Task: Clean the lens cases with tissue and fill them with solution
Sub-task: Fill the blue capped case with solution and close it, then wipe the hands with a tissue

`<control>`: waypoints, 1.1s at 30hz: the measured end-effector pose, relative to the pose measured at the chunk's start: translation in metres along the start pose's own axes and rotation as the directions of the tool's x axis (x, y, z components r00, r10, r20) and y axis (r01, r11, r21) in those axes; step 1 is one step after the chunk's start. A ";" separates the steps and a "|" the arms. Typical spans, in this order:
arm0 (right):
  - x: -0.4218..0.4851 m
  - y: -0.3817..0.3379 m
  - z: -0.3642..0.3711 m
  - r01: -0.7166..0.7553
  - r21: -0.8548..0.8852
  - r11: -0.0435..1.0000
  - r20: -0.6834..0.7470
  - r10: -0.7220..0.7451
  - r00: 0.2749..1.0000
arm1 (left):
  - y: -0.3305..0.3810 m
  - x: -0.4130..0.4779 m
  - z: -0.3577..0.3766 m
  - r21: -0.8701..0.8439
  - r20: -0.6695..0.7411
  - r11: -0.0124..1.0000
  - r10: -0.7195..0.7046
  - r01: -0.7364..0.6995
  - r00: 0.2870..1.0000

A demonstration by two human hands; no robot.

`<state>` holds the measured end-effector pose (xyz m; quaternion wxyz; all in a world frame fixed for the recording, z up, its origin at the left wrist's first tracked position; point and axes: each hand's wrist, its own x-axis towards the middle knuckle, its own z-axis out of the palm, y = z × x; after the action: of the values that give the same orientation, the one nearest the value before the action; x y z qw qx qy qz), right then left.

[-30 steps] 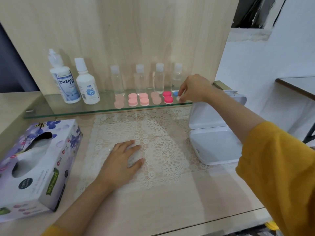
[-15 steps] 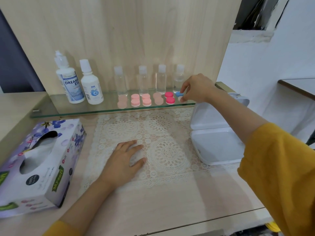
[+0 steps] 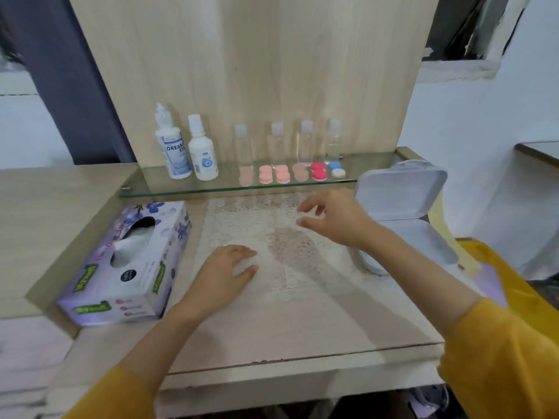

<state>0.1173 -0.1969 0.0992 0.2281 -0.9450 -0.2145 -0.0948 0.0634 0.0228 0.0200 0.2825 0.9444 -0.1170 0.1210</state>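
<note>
Seen from the head camera, the left hand (image 3: 223,273) lies flat on a white lace mat (image 3: 272,213) that covers the pale wooden surface (image 3: 272,334), its fingers (image 3: 243,252) straight and close together. The right hand (image 3: 338,219) hovers above the mat's far end, its blurred fingers loosely spread and holding nothing.

Beyond those fingertips, on a clear glass shelf (image 3: 169,189), sits a row of small round lens cases (image 3: 282,174) in pale pink, magenta, blue and white, all untouched. Behind them stand four small clear bottles with white caps (image 3: 276,143).

Further left of the fingers are two white plastic solution bottles (image 3: 174,158). One label reads "DREAM EYE"; the other shows a round blue emblem.

Left of the left fingers lies a purple floral tissue box (image 3: 121,267), its green lettering too blurred to read. Right of the right wrist stands an open white hinged box (image 3: 399,192).
</note>
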 end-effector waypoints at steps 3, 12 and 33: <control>-0.024 -0.005 0.039 0.003 0.002 1.000 0.093 -0.004 0.996 | 0.005 -0.012 -0.030 0.009 -0.064 1.000 0.019 -0.018 0.998; -0.046 -0.026 0.107 0.111 0.055 0.992 0.076 -0.115 0.990 | -0.035 -0.012 -0.133 0.189 -0.198 0.952 -0.204 0.241 0.959; -0.046 -0.020 0.119 0.104 0.076 0.992 0.015 -0.105 0.994 | -0.088 0.000 -0.132 0.541 -0.195 0.766 -0.287 0.347 0.938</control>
<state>0.0771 -0.1413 -0.0105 0.2559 -0.9241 -0.2694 -0.0894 0.0675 0.1686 0.0827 0.0103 0.9838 0.1000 0.1483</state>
